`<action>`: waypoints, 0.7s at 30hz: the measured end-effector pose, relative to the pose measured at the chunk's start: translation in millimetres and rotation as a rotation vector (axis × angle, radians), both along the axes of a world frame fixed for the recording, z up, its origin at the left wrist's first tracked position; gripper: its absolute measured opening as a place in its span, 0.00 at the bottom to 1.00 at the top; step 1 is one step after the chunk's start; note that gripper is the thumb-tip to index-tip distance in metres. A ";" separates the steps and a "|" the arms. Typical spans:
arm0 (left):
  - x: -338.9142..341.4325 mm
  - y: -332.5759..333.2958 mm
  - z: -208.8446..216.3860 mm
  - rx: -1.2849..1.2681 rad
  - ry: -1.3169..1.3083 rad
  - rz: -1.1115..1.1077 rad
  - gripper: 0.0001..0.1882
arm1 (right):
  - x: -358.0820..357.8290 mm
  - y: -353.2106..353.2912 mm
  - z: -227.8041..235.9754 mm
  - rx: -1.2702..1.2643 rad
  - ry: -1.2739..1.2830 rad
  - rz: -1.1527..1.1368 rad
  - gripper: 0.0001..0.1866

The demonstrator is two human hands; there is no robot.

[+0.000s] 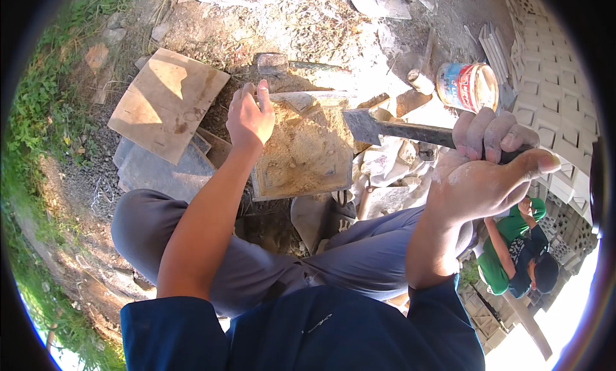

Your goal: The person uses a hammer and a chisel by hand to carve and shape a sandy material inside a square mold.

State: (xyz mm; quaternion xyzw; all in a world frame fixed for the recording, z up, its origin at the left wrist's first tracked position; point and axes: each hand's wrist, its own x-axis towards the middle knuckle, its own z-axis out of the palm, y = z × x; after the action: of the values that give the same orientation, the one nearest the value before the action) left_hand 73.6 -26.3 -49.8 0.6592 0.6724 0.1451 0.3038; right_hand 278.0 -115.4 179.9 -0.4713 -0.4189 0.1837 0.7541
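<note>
A square stone slab (301, 186), its face covered in yellow-brown sandy material, sits in front of my legs. My left hand (251, 119) is at the slab's upper left edge, its fingers stretched out and thumb apart. Whether it presses on the slab I cannot tell. My right hand (491, 156) is wrapped round the dark handle of a flat-bladed tool (414, 133), raised at the right. The tool's grey metal blade overlaps the slab's right edge in view; contact cannot be made out.
Beyond the slab lies a block-headed hammer (272, 64). A tan square board (170, 101) rests over grey slabs (163, 172) at the left. To the right are a paint bucket (467, 87), broken stones (391, 166) and a person in green (507, 243), near stacked patterned blocks (545, 89).
</note>
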 end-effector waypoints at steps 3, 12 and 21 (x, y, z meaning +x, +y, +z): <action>2.9 0.0 -2.0 -0.013 0.014 -0.023 0.26 | -10.3 -3.1 6.2 0.022 -0.039 -0.133 0.29; 0.3 -0.5 -5.9 0.056 0.018 -0.010 0.27 | -13.9 -4.1 -22.6 0.051 -0.280 -0.174 0.22; 1.9 -1.1 -9.2 0.104 -0.012 -0.030 0.26 | -2.3 -17.4 -39.9 0.096 -0.191 -0.022 0.17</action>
State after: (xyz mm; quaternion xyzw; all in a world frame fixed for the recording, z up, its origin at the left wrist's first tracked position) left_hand 75.5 -27.4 -59.0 0.6833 0.6520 0.1794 0.2753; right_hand 275.7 -132.8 140.0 -0.4544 -0.4922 0.1095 0.7344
